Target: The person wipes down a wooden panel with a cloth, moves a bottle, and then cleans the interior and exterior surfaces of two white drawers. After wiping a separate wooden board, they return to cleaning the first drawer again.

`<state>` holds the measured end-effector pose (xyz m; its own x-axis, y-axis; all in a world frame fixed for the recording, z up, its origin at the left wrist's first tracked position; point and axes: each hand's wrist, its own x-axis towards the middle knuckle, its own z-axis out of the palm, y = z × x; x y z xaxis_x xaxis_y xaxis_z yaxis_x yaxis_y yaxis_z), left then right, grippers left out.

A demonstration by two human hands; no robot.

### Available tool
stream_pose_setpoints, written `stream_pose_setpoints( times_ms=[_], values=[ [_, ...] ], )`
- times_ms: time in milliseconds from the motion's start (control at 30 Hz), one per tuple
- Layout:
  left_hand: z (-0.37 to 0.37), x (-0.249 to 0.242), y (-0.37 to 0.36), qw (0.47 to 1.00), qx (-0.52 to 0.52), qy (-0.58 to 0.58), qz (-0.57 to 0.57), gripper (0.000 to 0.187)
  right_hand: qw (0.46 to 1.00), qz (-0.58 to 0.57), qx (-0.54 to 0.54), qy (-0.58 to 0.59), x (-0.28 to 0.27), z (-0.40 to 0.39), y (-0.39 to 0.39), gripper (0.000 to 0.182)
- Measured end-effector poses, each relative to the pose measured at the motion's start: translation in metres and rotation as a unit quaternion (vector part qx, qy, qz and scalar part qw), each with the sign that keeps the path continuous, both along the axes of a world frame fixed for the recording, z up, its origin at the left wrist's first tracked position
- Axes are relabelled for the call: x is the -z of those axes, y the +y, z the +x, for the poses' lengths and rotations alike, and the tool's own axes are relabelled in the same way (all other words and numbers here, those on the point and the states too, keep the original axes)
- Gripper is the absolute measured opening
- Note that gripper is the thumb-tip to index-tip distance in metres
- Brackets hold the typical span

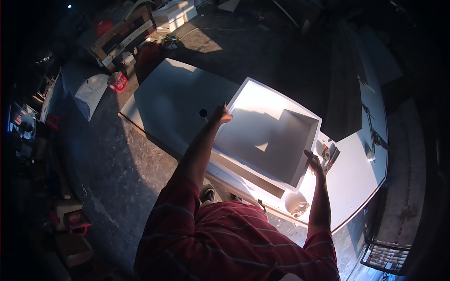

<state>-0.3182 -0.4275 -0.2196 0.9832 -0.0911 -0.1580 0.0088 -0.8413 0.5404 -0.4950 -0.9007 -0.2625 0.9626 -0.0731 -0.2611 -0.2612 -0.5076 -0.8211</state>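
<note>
A white open box point(269, 136) with low walls is tilted over a white work table point(347, 187). My left hand point(222, 114) grips the box's left wall, with the thumb along its edge. On the opposite side, my right hand point(313, 163) holds the box near its right corner. Below the box's near edge a long recess shows in a white piece. A roll of tape point(326, 153) and some tools lie just right of my right hand. A round pale item point(295, 204) sits near the table's front edge.
A large panel with a dark round spot point(203, 113) extends left. Long tools point(370, 136) lie on the table's right part. A red box point(118, 82), wooden frames point(124, 40) and a red stool point(77, 222) stand on the floor.
</note>
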Motion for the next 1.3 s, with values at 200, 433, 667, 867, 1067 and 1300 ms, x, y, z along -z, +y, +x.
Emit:
stream_pose_setpoints(
  times_ms=[200,433,667,867,1067,1300],
  values=[
    [-0.056,-0.08,-0.019,0.916,0.006,-0.385,-0.111,0.053,0.989,-0.096,0.098,-0.061,-0.059,-0.032,-0.017,0.062],
    [-0.205,-0.119,0.037,0.908,0.045,-0.334,-0.249,0.02,0.929,0.269,0.164,-0.194,-0.25,-0.103,0.049,0.052],
    [-0.271,-0.05,0.094,0.893,-0.004,-0.062,-0.445,0.037,0.864,0.481,-0.078,-0.122,-0.261,-0.089,0.272,0.07],
    [-0.309,-0.035,0.175,0.632,0.002,0.074,-0.771,0.074,0.915,0.339,-0.2,-0.089,-0.162,-0.094,0.507,0.057],
    [-0.327,0.008,0.284,0.573,-0.174,0.146,-0.787,0.041,0.913,0.029,-0.217,-0.345,-0.112,-0.113,0.562,0.046],
    [-0.326,-0.005,0.417,0.674,-0.226,0.012,-0.703,0.042,0.919,-0.192,0.24,-0.248,-0.004,-0.215,0.355,0.017]
  ],
)
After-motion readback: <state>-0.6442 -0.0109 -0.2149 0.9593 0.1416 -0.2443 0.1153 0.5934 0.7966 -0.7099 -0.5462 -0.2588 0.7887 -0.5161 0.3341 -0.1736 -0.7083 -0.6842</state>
